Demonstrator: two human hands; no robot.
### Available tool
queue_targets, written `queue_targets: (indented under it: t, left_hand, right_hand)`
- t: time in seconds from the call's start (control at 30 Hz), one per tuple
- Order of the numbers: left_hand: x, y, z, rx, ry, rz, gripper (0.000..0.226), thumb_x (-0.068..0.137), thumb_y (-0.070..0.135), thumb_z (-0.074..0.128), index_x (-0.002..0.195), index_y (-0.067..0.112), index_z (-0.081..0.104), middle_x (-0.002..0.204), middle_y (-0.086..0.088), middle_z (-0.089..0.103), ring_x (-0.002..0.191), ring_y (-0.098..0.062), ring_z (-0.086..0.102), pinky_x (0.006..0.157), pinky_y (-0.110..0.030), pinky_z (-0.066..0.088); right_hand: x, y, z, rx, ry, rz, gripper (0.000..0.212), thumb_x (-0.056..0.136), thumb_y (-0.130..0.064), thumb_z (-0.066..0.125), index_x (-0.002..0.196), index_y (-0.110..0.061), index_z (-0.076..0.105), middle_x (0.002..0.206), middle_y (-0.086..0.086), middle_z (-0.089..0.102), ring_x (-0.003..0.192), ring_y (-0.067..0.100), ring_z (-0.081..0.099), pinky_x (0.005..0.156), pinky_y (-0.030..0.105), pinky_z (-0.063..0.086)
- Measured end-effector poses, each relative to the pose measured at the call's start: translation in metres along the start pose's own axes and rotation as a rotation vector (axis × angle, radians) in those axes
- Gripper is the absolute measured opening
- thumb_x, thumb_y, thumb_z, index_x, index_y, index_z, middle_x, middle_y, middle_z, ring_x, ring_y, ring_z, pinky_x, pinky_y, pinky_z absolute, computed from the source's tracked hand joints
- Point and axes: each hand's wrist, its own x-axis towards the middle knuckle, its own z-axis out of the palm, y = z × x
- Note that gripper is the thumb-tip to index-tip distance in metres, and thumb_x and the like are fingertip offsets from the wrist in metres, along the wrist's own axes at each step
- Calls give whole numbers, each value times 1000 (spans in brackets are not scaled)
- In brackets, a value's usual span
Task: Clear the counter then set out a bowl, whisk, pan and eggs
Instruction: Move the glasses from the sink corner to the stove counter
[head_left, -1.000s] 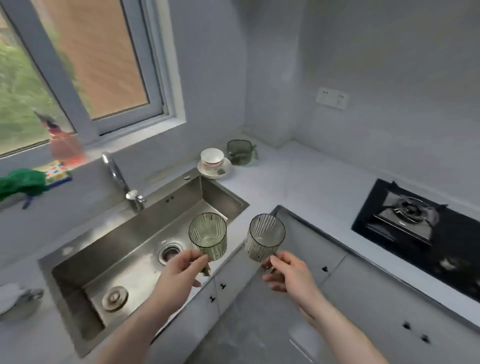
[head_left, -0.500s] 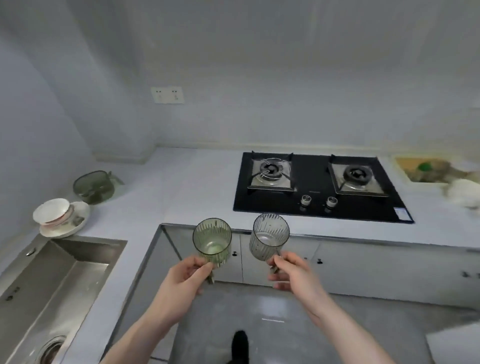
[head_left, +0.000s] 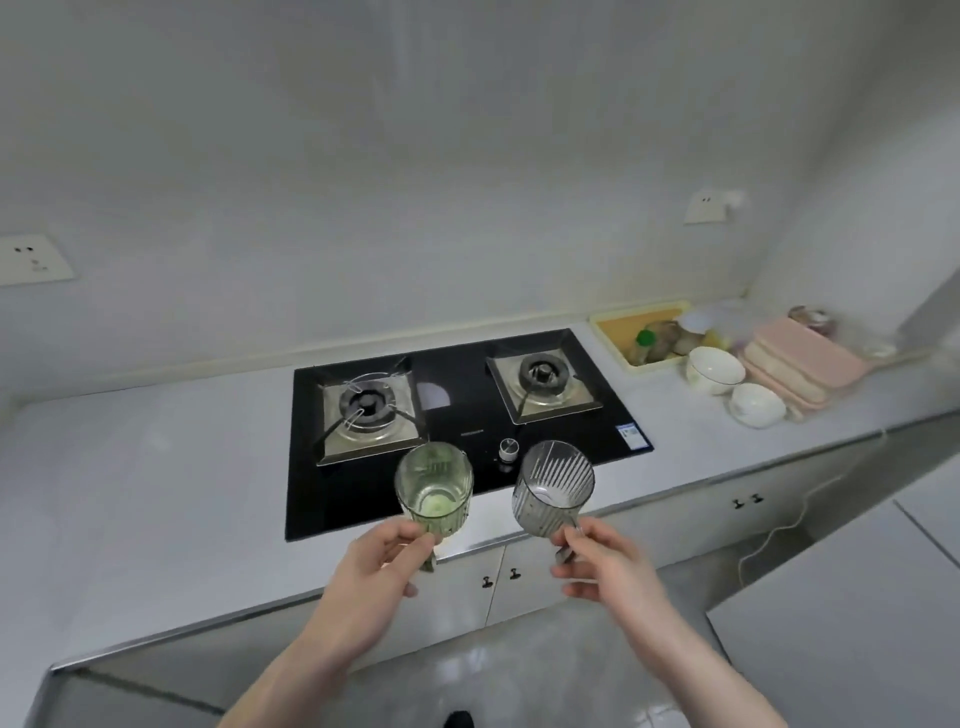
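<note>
Glass in each grip: my left hand (head_left: 375, 564) pinches the green glass (head_left: 434, 488), my right hand (head_left: 605, 558) the grey glass (head_left: 552, 484), both upright before the hob (head_left: 457, 415); bowls (head_left: 715, 370) lie rightward, nearer my right.

The walls (head_left: 467, 182) are plain and pale grey. A long white counter (head_left: 156, 467) runs along the back wall, and a black stove (head_left: 457, 410) with two burners is set into it. One wall socket (head_left: 31, 260) sits at the left and another socket (head_left: 706, 207) sits high at the right. Under the counter are white cupboard doors (head_left: 524, 577) with small dark handles. The floor (head_left: 519, 675) is grey and shiny. The light is soft and even.
</note>
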Motion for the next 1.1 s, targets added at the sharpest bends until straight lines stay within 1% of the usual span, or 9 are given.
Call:
queue_targets:
  t: [0.07, 0.17, 0.33, 0.53, 0.67, 0.8, 0.9, 1.0, 1.1]
  left_hand:
    - [31, 9, 9, 19, -56, 13, 14, 93, 42, 66, 92, 29, 70, 103, -2, 75, 95, -17, 69, 84, -38, 55]
    - [73, 26, 31, 54, -131, 27, 14, 100, 26, 61, 91, 20, 70, 101, -7, 75, 95, -21, 67, 78, -33, 55]
    - [115, 55, 69, 105, -243, 72, 13, 99, 26, 61, 96, 17, 71, 103, -3, 75, 97, -16, 68, 79, -32, 54]
    - [161, 84, 126, 148, -314, 90, 14, 101, 27, 59, 100, 23, 73, 106, 3, 75, 97, -11, 68, 81, -33, 55]
    - [190, 101, 168, 151, -285, 93, 16, 101, 25, 58, 105, 22, 73, 108, 9, 75, 96, -6, 68, 86, -36, 57]
    - [217, 116, 215, 118, -223, 78, 16, 101, 23, 59, 103, 21, 74, 108, 9, 75, 97, -10, 68, 87, -39, 57]
    - [236, 126, 244, 106, -162, 58, 16, 101, 22, 59, 102, 20, 75, 108, 7, 76, 97, -11, 68, 85, -40, 58]
    - [255, 138, 276, 80, -108, 57, 15, 101, 22, 60, 103, 19, 75, 108, 5, 76, 100, -16, 68, 84, -41, 59]
    - [267, 151, 299, 49, -80, 74, 16, 101, 19, 59, 106, 18, 74, 110, 9, 76, 101, -13, 69, 81, -37, 58]
  right_hand:
    - [18, -10, -11, 16, 39, -17, 16, 100, -18, 58, 91, -9, 68, 82, 6, 63, 76, 18, 69, 66, 27, 52]
    - [35, -19, -35, 51, 114, -21, 15, 100, -20, 59, 92, -11, 69, 83, 4, 64, 78, 17, 69, 71, 30, 52]
    - [51, -26, -77, 107, 228, -25, 16, 99, -20, 59, 89, -15, 69, 83, 3, 64, 79, 18, 68, 76, 34, 51]
    - [79, -33, -136, 152, 327, -33, 18, 100, -21, 58, 87, -13, 69, 84, 3, 65, 79, 18, 70, 73, 32, 52]
    - [116, -51, -177, 149, 309, -46, 18, 100, -21, 58, 87, -13, 69, 83, 3, 63, 78, 16, 69, 72, 30, 52]
    - [160, -66, -229, 105, 240, -56, 22, 99, -21, 57, 94, -4, 69, 83, 4, 62, 79, 16, 70, 74, 31, 52]
    - [190, -78, -259, 73, 196, -43, 22, 98, -22, 58, 94, -4, 70, 83, 4, 62, 79, 17, 70, 71, 29, 53]
    - [224, -96, -290, 44, 149, -31, 28, 87, -37, 61, 89, -11, 72, 79, -1, 66, 80, 19, 72, 70, 28, 54]
    - [254, -112, -310, 7, 94, -46, 35, 79, -44, 58, 89, -14, 72, 78, -7, 69, 83, 19, 73, 71, 28, 55]
